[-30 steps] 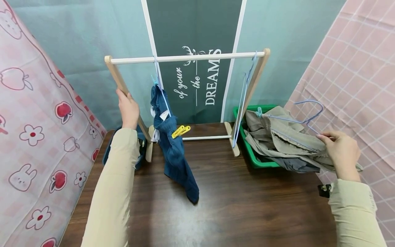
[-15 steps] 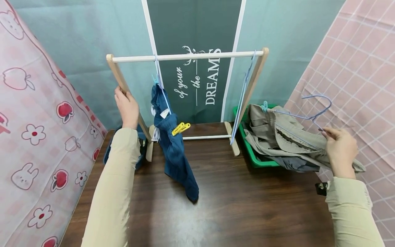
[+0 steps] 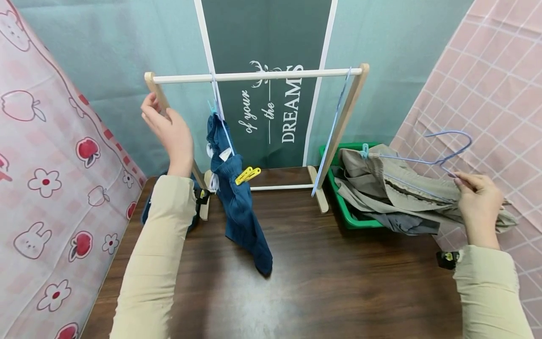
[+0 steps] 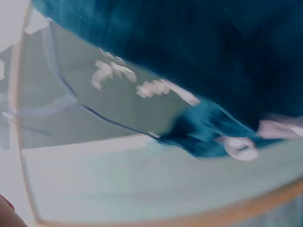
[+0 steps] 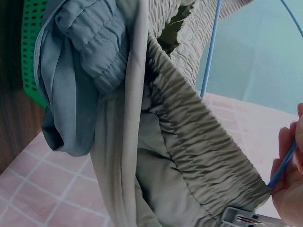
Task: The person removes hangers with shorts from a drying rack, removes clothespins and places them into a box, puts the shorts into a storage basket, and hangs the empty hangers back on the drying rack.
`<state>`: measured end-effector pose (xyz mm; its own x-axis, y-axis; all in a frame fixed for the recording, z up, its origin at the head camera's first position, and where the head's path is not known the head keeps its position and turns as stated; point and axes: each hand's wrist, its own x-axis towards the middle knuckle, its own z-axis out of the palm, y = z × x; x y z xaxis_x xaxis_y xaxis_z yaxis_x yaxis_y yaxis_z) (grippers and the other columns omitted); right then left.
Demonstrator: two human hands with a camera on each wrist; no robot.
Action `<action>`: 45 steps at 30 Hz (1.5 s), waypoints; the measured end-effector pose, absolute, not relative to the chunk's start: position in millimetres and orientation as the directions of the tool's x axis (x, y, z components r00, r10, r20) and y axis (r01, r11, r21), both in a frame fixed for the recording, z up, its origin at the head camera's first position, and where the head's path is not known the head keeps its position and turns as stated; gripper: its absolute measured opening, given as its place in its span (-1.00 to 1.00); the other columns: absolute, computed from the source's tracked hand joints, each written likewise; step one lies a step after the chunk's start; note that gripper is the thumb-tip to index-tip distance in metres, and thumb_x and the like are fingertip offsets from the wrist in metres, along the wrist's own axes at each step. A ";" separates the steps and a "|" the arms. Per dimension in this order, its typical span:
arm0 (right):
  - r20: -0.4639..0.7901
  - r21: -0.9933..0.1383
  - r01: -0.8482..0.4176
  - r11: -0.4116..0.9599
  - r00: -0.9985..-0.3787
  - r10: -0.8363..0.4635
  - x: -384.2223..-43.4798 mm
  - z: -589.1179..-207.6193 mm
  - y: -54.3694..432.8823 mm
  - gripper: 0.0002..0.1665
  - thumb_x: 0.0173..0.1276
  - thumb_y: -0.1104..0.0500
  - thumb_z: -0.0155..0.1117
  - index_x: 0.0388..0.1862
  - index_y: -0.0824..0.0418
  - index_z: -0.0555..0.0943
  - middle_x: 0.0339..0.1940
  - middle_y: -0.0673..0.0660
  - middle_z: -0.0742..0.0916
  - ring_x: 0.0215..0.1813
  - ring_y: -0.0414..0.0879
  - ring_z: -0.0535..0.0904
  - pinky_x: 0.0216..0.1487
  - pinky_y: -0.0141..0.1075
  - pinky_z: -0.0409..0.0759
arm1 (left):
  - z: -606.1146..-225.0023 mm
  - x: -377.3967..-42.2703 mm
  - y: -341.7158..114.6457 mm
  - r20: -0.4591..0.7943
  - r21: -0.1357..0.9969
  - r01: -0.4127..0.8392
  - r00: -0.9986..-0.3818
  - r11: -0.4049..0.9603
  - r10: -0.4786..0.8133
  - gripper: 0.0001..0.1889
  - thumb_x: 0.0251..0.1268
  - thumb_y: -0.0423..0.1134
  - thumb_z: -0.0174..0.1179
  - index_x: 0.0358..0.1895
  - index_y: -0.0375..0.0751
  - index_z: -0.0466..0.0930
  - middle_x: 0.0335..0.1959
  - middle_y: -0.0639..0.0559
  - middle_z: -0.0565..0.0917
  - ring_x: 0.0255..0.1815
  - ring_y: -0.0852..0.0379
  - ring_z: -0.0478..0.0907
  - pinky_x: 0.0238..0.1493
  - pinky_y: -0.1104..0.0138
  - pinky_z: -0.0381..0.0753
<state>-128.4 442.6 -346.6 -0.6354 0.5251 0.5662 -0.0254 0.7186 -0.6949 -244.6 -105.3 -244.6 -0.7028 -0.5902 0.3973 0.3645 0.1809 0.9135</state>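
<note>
Head view: rack [image 3: 271,75] upright; work appears partway through.

- Blue trousers [image 3: 239,202] already hang from the rack's bar, towards its left end.
- Grey trousers [image 3: 406,181] lie to the right of the rack, partly over the basket [image 3: 364,223], attached to a hanger [image 3: 412,160] but not yet on the rack; that much looks left to do.
- Dark grey garment [image 3: 406,223] hangs over the basket's edge, unhung.
- Right hand [image 3: 480,200] pinches the hanger's sloping arm.
- Left hand [image 3: 173,136] is at the rack's left post, fingers loosely bent, seemingly not gripping; contact cannot be told, left wrist view blurred.
- Bare hanger [image 3: 337,114] on the rack's right end.
- Light-blue peg [image 3: 364,150] at the hanger's rackward end.

Against a second ago: left hand higher, no longer wrapped round the post; hanger and grey waistband further from the rack; blue trousers practically unmoved.
</note>
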 end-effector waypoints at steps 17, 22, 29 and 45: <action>0.579 -0.744 -0.167 0.647 -0.644 0.500 -129.7 -338.0 442.3 -0.51 0.27 0.39 0.25 -0.41 -0.30 0.68 -0.46 -0.56 0.53 -0.30 -0.62 0.39 -0.20 -0.74 0.28 | -243.4 -163.5 -10.1 0.811 0.568 0.778 -0.584 0.270 -0.025 -0.64 0.24 -0.59 -0.17 -0.03 -0.43 0.57 -0.07 -0.26 0.58 -0.04 -0.03 0.52 0.06 0.32 0.49; 0.603 -0.702 -0.221 0.677 -0.691 0.399 -132.8 -338.3 435.9 -0.47 0.25 0.38 0.29 -0.45 -0.37 0.63 -0.45 -0.59 0.53 -0.29 -0.66 0.39 -0.15 -0.72 0.22 | -262.5 -145.1 18.8 0.809 0.468 0.827 -0.543 0.310 0.227 -0.63 0.17 -0.61 -0.11 -0.08 -0.34 0.63 -0.11 -0.18 0.62 -0.22 0.04 0.49 -0.14 0.33 0.50; 0.609 -0.685 -0.241 0.688 -0.708 0.358 -137.7 -341.1 430.1 -0.61 0.24 0.39 0.30 -0.33 -0.16 0.75 -0.45 -0.55 0.52 -0.31 -0.63 0.38 -0.22 -0.67 0.24 | -303.3 -120.9 65.9 0.673 0.315 0.880 -0.472 0.356 0.570 -0.66 0.31 -0.48 -0.04 0.00 -0.12 0.64 -0.08 0.02 0.63 -0.18 0.20 0.55 -0.34 0.54 0.45; 0.600 -0.652 -0.330 0.683 -0.775 0.198 -136.0 -345.9 434.5 -0.38 0.24 0.48 0.24 -0.38 -0.37 0.65 -0.42 -0.50 0.52 -0.33 -0.58 0.36 -0.30 -0.74 0.26 | -363.4 -175.9 122.0 0.359 0.327 0.674 -0.737 0.662 0.573 -0.49 0.44 -0.16 0.05 0.39 -0.17 0.26 0.26 -0.07 0.44 0.18 0.13 0.52 -0.32 0.53 0.59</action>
<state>-136.0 434.5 -345.9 -0.7751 0.1983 0.5998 -0.3296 0.6831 -0.6517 -175.9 122.0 -363.4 -0.7369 0.5727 0.3591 0.6741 0.6623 0.3271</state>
